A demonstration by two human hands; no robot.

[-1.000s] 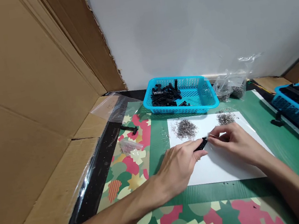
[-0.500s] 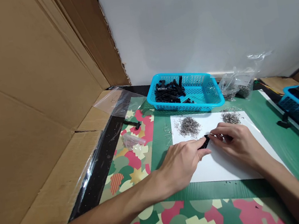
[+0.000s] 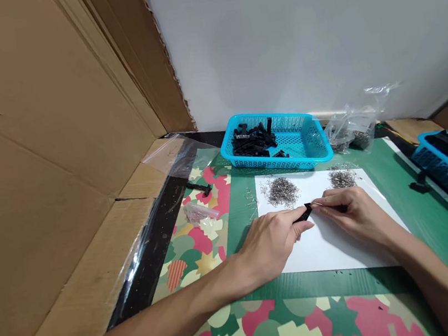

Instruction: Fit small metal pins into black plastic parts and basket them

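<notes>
Both hands low over white sheet (image 3: 336, 241).
My left hand (image 3: 270, 239) pinches black clip (image 3: 305, 212); right hand (image 3: 352, 213) fingers closed on thin metal pin (image 3: 317, 203) at clip's tip.

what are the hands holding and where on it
The left hand pinches a small black plastic part by its near end; the right hand touches its far end. A pin cannot be told.

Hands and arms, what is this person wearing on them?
Nothing shows: the left hand and right hand are bare, with no gloves, rings or watch. Both forearms are uncovered to the picture's edge, so no sleeves are in view.
</notes>
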